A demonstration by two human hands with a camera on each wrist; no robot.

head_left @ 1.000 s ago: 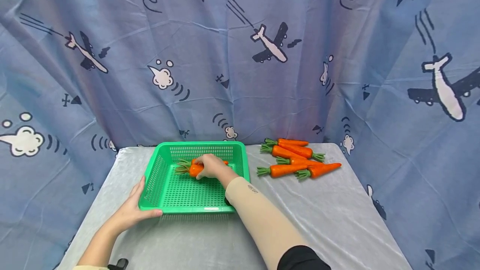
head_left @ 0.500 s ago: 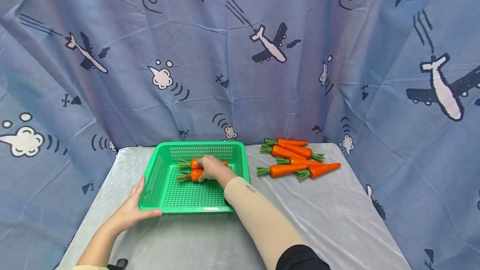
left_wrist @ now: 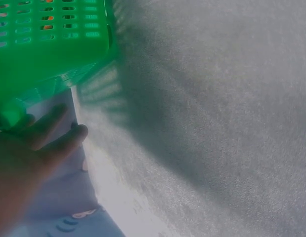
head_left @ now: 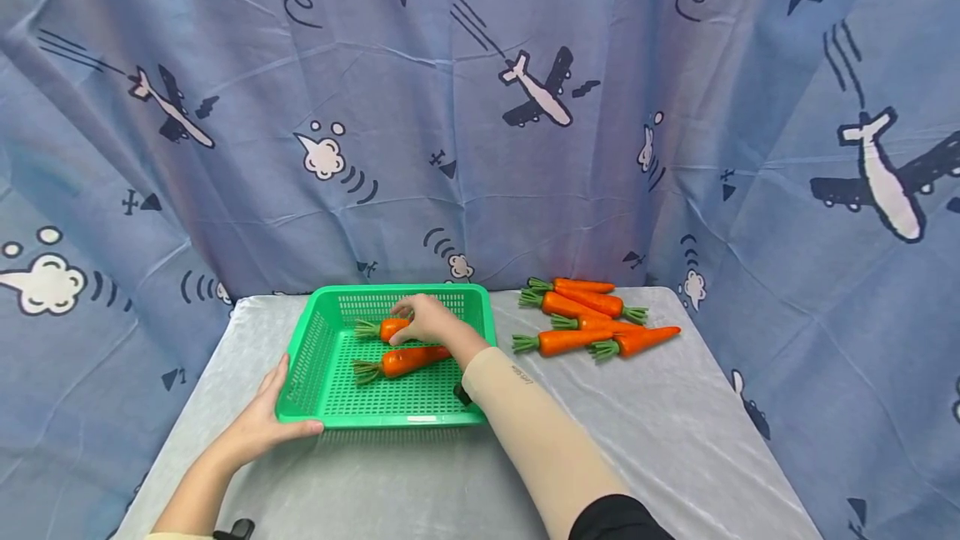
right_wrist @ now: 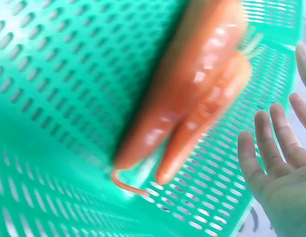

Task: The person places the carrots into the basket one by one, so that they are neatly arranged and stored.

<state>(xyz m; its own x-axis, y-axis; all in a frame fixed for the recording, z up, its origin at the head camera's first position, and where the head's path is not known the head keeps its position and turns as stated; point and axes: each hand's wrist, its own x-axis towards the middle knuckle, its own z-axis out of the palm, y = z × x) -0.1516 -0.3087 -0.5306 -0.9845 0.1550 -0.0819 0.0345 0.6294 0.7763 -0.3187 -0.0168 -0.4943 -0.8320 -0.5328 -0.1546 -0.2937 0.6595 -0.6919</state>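
Observation:
Two orange carrots with green tops lie in a green plastic basket [head_left: 405, 421]: a front carrot [head_left: 411, 362] fully in view and a back carrot [head_left: 392, 329] partly behind my right hand [head_left: 431, 322]. In the right wrist view that hand's fingers [right_wrist: 277, 140] are straight and spread, with nothing between them, beside the two carrots. My left hand [head_left: 258, 425] rests at the basket's front left corner, thumb along the front rim and fingers against the left side. Seen from the left wrist, these fingers [left_wrist: 64, 143] extend straight next to the basket wall.
A group of several carrots [head_left: 570, 342] lies on the pale grey cloth [head_left: 600, 423] to the right of the basket. Behind the table hangs a blue curtain [head_left: 420, 190] with printed planes and stars.
My right hand has let go of the front carrot, which now lies nearer the basket's front, apart from the back carrot. The hand has risen slightly back. The left hand stays still.

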